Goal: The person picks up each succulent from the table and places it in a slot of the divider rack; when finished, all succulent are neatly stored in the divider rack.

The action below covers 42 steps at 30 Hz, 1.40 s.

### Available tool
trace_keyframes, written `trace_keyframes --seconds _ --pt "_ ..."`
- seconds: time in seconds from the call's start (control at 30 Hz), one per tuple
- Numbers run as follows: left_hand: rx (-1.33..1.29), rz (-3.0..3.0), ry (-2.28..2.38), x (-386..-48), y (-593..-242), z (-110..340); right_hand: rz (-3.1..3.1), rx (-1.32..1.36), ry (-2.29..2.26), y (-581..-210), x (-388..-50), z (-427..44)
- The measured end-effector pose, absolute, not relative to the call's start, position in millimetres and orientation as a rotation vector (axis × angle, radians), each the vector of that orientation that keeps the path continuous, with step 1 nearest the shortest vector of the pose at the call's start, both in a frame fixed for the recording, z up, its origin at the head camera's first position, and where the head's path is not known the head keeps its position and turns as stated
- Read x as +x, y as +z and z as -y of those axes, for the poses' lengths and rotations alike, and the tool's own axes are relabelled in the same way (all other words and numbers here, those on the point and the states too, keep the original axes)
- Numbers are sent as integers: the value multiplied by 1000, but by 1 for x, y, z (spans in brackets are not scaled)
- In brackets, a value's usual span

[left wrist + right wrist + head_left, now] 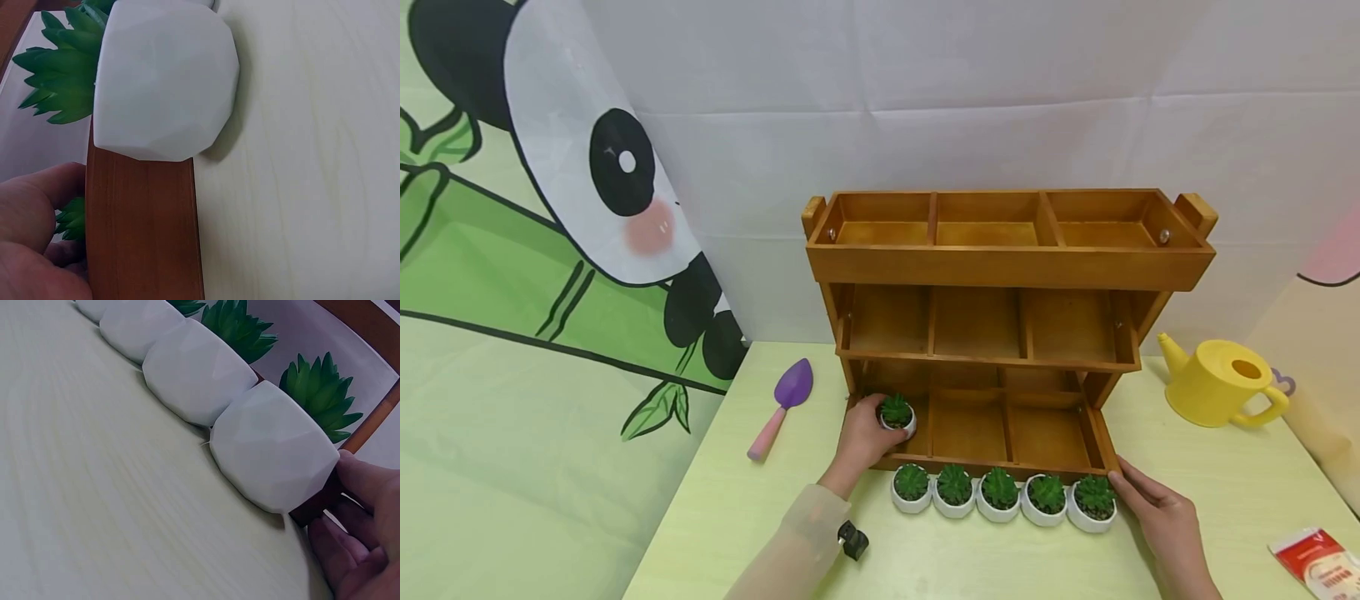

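Note:
In the head view my left hand (862, 435) grips a small potted succulent (897, 414) in a white pot, inside the left compartment of the bottom tier of a wooden three-tier shelf (1011, 268). The shelf's front board (144, 231) hides part of this hand and plant in the left wrist view. My right hand (1167, 515) holds the bottom tier's front right corner between thumb and fingers. Right beside that thumb stands the end pot (269, 447) of a row of several potted succulents (999, 497), lined up along the shelf's front.
A purple trowel (793, 384) with a pink handle lies left of the shelf. On the right stands a yellow watering can (1216, 383), with a red and white packet (1321, 562) nearer the front. A pale cloth (865, 100) hangs behind the table.

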State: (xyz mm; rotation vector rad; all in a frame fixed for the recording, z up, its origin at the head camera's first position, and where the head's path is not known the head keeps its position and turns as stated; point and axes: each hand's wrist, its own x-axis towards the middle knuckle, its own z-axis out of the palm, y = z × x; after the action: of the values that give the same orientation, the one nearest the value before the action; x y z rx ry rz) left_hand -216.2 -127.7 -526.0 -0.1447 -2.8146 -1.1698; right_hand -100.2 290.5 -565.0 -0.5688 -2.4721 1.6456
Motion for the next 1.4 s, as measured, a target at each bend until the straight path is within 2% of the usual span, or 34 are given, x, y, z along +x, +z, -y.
trace_keyframes --seconds 0.47,0.9,1.4 --pt "-101 2682 -1510 -204 -527 132 2455 -567 1677 -569 -99 -291" --pt "-123 2495 -1790 -165 -518 148 2454 -550 1647 -570 -99 -293" --pt "-202 2416 -1876 -117 -520 145 2438 -542 1670 -569 -100 -291"
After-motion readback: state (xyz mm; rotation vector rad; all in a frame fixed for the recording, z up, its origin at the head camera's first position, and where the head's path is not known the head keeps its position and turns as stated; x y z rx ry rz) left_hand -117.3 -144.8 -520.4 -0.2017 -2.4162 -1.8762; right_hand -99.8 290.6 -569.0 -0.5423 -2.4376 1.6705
